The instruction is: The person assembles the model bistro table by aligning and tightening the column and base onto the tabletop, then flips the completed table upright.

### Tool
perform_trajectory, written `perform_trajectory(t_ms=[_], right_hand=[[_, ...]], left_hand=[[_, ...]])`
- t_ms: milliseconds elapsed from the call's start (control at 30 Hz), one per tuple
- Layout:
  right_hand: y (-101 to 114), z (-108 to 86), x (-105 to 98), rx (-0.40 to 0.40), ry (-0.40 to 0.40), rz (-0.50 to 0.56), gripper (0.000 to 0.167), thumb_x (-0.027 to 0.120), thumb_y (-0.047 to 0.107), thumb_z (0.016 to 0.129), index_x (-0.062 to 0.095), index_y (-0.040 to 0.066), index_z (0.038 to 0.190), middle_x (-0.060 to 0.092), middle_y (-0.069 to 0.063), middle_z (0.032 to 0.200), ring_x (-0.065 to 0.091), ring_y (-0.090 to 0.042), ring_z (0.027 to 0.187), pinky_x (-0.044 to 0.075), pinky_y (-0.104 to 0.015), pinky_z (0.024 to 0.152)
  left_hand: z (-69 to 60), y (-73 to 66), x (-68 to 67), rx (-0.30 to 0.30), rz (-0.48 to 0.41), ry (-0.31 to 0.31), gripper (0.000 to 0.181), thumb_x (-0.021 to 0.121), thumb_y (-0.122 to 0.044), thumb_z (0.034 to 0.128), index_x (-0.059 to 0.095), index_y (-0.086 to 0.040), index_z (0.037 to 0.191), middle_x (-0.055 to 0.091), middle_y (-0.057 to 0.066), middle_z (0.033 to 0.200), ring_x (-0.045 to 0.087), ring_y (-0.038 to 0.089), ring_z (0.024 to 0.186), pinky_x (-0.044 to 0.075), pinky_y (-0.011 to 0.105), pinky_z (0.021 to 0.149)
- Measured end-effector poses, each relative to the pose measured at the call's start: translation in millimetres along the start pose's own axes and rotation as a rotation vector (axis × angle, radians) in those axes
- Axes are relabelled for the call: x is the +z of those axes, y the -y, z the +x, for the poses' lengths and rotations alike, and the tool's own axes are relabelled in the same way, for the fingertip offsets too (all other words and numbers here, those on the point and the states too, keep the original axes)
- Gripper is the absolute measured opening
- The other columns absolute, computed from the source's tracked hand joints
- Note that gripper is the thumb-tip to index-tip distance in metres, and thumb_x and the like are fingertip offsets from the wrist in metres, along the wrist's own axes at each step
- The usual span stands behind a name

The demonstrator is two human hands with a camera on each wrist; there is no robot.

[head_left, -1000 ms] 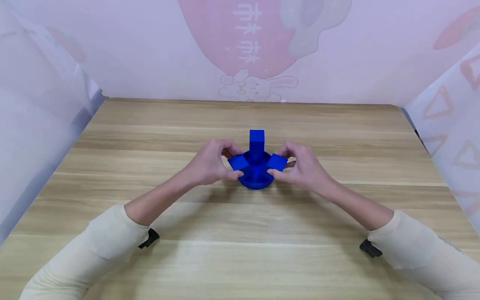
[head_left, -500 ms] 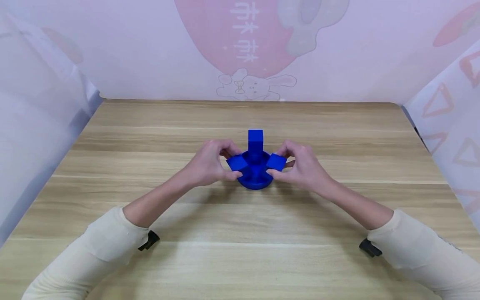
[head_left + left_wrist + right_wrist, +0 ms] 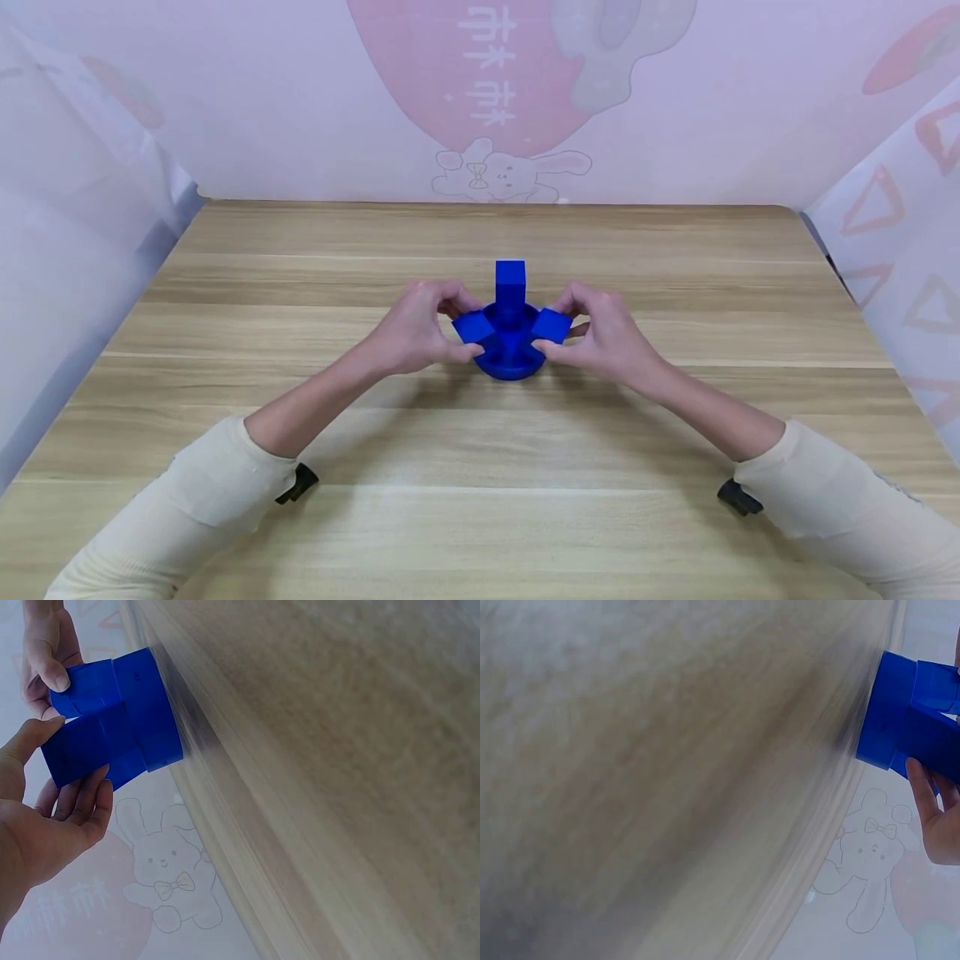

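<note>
A blue round holder [image 3: 510, 367] stands on the table, with three blue upright blocks rising around its rim. My left hand [image 3: 420, 329] pinches the left block [image 3: 473, 327] between thumb and fingers. On the other side, my right hand [image 3: 600, 329] grips the right block [image 3: 552, 325] the same way. The back block [image 3: 511, 282] stands untouched between the hands. In the left wrist view, the left block [image 3: 86, 746] and the holder's wall [image 3: 150, 709] appear sideways, with the block's lower end meeting the holder. The right wrist view shows the holder [image 3: 886, 709] cut by the frame's edge.
The wood-grain table [image 3: 480, 500] spreads around the holder on all sides. A pale printed backdrop [image 3: 300, 108] with a rabbit drawing rises behind the table's far edge. Small black wrist-worn pieces [image 3: 297, 483] hang under the sleeves.
The whole head view has shifted very slightly. Both hands keep their hold on the left and right blocks, and the blue pieces stay as they were relative to each other.
</note>
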State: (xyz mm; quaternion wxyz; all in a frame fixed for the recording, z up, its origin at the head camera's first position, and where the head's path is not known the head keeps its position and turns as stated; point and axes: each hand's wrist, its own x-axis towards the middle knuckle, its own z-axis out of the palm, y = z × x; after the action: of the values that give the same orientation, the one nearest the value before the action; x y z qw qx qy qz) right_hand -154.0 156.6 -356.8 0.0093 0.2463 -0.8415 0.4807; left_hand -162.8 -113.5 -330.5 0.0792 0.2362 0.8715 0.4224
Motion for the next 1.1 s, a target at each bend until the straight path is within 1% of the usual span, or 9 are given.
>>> perform_trajectory(t_ms=[233, 367, 567, 667, 767, 867, 967, 1033, 1100], right_hand=[[-0.3, -0.8, -1.1, 0.018, -0.005, -0.001, 0.032, 0.089, 0.002, 0.077, 0.063, -0.003, 0.095, 0.072, -0.015, 0.091, 0.071, -0.027, 0.083, 0.064, -0.045, 0.074], [0.0, -1.2, -2.2, 0.033, -0.001, -0.002, 0.032, 0.089, 0.001, 0.077, 0.063, -0.004, 0.096, 0.072, -0.015, 0.092, 0.072, -0.028, 0.084, 0.064, -0.043, 0.074], [1.8, -0.5, -3.6, 0.050, 0.005, -0.022, 0.032, 0.089, 0.002, 0.078, 0.063, -0.004, 0.097, 0.072, -0.016, 0.092, 0.073, -0.029, 0.084, 0.064, -0.037, 0.074], [3.2, 0.2, -4.1, 0.055, 0.015, -0.033, 0.033, 0.089, 0.003, 0.078, 0.063, -0.003, 0.097, 0.072, -0.015, 0.093, 0.073, -0.029, 0.085, 0.064, -0.038, 0.075], [3.4, 1.3, -5.5, 0.052, 0.048, -0.032, 0.035, 0.090, 0.007, 0.079, 0.063, -0.003, 0.100, 0.072, -0.015, 0.095, 0.073, -0.029, 0.089, 0.064, -0.041, 0.077], [0.8, 2.5, -9.8, 0.054, 0.106, 0.003, 0.047, 0.093, 0.008, 0.076, 0.063, -0.005, 0.110, 0.070, -0.015, 0.104, 0.071, -0.030, 0.096, 0.063, -0.043, 0.082], [-5.8, 4.8, -15.2, 0.043, 0.163, 0.021, 0.068, 0.096, 0.007, 0.070, 0.060, -0.008, 0.125, 0.068, -0.018, 0.116, 0.067, -0.032, 0.106, 0.062, -0.045, 0.085], [-12.2, 7.1, -16.9, 0.029, 0.203, -0.009, 0.081, 0.098, 0.009, 0.068, 0.056, -0.010, 0.135, 0.066, -0.021, 0.123, 0.064, -0.034, 0.112, 0.061, -0.046, 0.087], [-17.9, 10.2, -16.4, 0.016, 0.239, -0.078, 0.089, 0.099, 0.012, 0.067, 0.053, -0.012, 0.140, 0.064, -0.023, 0.127, 0.062, -0.036, 0.115, 0.060, -0.048, 0.086]], left_hand=[[1.6, 1.6, 1.7, 0.012, 0.004, 0.000, 0.040, 0.092, -0.003, 0.0743, 0.072, 0.004, 0.109, 0.075, 0.011, 0.101, 0.070, 0.024, 0.092, 0.058, 0.042, 0.095], [2.0, 0.2, 2.0, 0.019, 0.000, 0.003, 0.040, 0.091, -0.004, 0.0740, 0.072, 0.004, 0.108, 0.075, 0.011, 0.100, 0.070, 0.024, 0.092, 0.058, 0.043, 0.094], [1.9, -0.1, 1.7, 0.018, -0.004, 0.009, 0.040, 0.091, -0.004, 0.0748, 0.072, 0.004, 0.109, 0.075, 0.011, 0.100, 0.070, 0.024, 0.092, 0.058, 0.046, 0.093], [1.1, 0.4, 2.0, 0.017, 0.004, 0.011, 0.041, 0.090, -0.004, 0.0762, 0.071, 0.004, 0.111, 0.075, 0.011, 0.102, 0.070, 0.024, 0.093, 0.058, 0.047, 0.092], [-0.7, 1.0, 2.0, 0.029, 0.023, 0.014, 0.043, 0.091, -0.007, 0.0774, 0.070, 0.004, 0.113, 0.074, 0.012, 0.104, 0.069, 0.025, 0.095, 0.058, 0.047, 0.091], [-1.0, 4.9, 1.0, 0.054, 0.023, 0.025, 0.054, 0.093, -0.012, 0.0757, 0.067, 0.005, 0.119, 0.073, 0.012, 0.110, 0.067, 0.027, 0.102, 0.056, 0.048, 0.092], [1.3, 12.6, -1.3, 0.066, 0.006, 0.057, 0.070, 0.096, -0.017, 0.0719, 0.061, 0.004, 0.129, 0.070, 0.014, 0.121, 0.064, 0.029, 0.112, 0.053, 0.051, 0.094], [4.4, 20.0, -2.2, 0.066, 0.012, 0.086, 0.080, 0.097, -0.018, 0.0705, 0.057, 0.005, 0.136, 0.066, 0.017, 0.129, 0.062, 0.033, 0.118, 0.051, 0.054, 0.096], [8.0, 26.9, -1.7, 0.065, 0.047, 0.118, 0.087, 0.097, -0.018, 0.0701, 0.054, 0.006, 0.141, 0.063, 0.020, 0.136, 0.061, 0.037, 0.121, 0.049, 0.056, 0.100]])
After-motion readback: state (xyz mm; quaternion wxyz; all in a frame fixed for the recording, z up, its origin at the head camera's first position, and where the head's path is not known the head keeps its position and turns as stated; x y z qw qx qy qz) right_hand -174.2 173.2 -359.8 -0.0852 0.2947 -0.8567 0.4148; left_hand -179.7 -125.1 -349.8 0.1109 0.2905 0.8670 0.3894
